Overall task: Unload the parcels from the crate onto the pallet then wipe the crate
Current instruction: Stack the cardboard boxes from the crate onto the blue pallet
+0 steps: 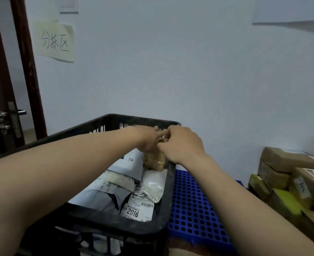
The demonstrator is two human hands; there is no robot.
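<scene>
A black plastic crate (163, 209) stands in front of me, filled with several parcels: grey mailer bags (104, 196), a white pouch (152, 189) and a labelled packet marked 2016 (137, 212). A brown tape-wrapped parcel (155, 161) leans against the crate's far right wall. Both hands meet over its top. My left hand (147, 139) rests on its left side and my right hand (182, 143) pinches its upper edge. A blue perforated pallet (193, 204) lies right of the crate.
Several brown cardboard boxes (289, 174) are stacked on the right side of the pallet, one with a yellow-green face. A pale wall rises behind the crate with a handwritten paper sign (55, 41). A dark door with a metal handle (6, 117) is at left.
</scene>
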